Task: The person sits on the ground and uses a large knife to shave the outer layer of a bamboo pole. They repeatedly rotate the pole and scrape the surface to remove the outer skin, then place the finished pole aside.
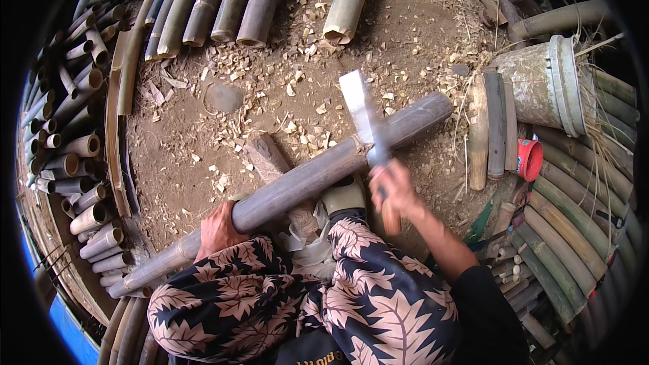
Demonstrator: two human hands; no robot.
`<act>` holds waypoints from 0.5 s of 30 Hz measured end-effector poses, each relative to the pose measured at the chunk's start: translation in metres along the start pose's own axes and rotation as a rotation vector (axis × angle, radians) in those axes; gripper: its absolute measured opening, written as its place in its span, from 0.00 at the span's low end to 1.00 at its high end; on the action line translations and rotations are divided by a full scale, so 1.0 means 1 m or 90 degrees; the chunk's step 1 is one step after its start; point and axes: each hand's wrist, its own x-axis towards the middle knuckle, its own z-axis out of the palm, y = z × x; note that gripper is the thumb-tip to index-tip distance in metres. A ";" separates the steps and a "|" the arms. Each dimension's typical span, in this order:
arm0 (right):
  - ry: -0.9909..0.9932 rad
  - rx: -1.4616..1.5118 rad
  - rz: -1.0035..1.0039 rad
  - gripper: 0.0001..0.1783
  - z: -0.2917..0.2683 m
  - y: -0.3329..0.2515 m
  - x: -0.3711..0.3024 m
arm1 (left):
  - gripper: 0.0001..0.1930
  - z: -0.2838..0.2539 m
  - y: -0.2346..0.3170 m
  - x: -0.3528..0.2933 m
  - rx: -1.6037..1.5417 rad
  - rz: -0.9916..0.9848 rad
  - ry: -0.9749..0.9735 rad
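A long grey-brown bamboo pole (291, 184) lies slantwise before me, its near end low at the left and its far end up at the right. My left hand (222, 228) is closed round the pole beside my knee. My right hand (396, 192) grips a machete (359, 105) by its wooden handle, and motion blurs the hand slightly. The broad pale blade points up and away, across the pole at one of its joints; whether it touches the bamboo I cannot tell. Beneath the pole a rough log (269, 157) sticks out, next to my boot (343, 197).
Wood chips lie over the dirt ground (284, 88), with a flat stone (224, 98) at the left. Bamboo lengths (260, 7) are laid out at the far side and stacked at the left (88, 145). A dirty white bucket (541, 84) and a red container (530, 160) lie at the right.
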 end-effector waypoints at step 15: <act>-0.053 0.024 0.003 0.11 0.016 0.010 -0.013 | 0.36 -0.005 -0.003 0.004 -0.001 0.004 -0.008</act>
